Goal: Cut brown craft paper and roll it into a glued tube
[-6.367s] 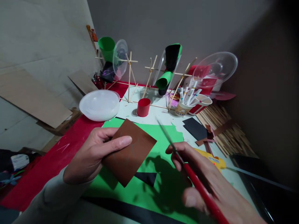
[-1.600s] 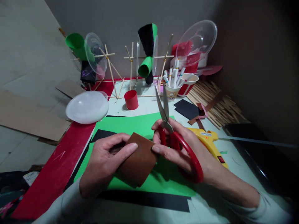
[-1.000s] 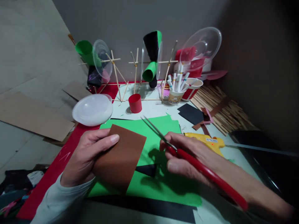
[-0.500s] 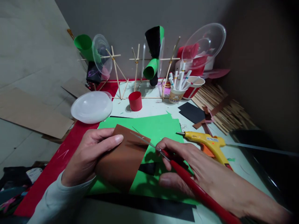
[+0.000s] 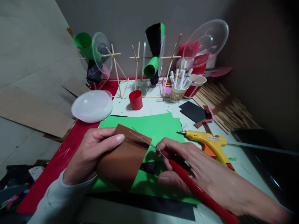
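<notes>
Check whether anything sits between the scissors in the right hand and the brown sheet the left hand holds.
Nothing visible does. The scissors in the right hand already have their blades at the upper right edge of the brown sheet, which the left hand holds above the green paper.

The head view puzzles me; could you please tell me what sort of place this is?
Probably a home craft corner: a yellow glue gun, a cup of markers and a pile of wooden sticks on a paper-strewn surface.

So I've got this square-ish sheet of brown paper (image 5: 123, 158) pinched at its left edge, held tilted over the green sheet near the table's front edge. My red-handled metal scissors (image 5: 163, 154) have blades slightly apart, tips over the brown sheet's upper right edge.
</notes>
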`<action>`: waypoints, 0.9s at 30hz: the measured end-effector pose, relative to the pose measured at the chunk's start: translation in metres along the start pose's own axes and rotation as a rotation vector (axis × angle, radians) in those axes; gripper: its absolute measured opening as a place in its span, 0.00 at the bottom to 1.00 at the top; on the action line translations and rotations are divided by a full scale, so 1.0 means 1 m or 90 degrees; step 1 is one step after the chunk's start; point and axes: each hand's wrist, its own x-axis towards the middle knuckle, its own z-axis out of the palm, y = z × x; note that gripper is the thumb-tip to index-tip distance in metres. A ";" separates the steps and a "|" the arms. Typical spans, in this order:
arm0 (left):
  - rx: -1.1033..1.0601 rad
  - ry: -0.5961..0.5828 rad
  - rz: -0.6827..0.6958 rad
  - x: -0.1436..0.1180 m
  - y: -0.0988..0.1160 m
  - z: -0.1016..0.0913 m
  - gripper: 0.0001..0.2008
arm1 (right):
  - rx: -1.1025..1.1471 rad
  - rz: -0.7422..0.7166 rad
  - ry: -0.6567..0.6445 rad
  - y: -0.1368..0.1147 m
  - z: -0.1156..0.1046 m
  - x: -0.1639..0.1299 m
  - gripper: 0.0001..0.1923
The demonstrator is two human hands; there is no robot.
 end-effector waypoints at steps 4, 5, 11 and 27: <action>0.006 -0.010 0.007 0.000 0.000 0.000 0.14 | 0.002 -0.009 0.006 0.000 0.001 -0.001 0.25; 0.007 -0.011 0.010 0.000 0.000 0.000 0.13 | 0.001 -0.012 0.006 0.001 0.001 -0.002 0.26; -0.004 0.004 0.020 0.000 0.000 0.001 0.13 | -0.007 -0.013 0.017 0.003 0.000 -0.002 0.28; -0.001 0.000 -0.012 0.000 0.001 0.001 0.14 | -0.027 0.012 0.024 -0.001 0.001 0.002 0.17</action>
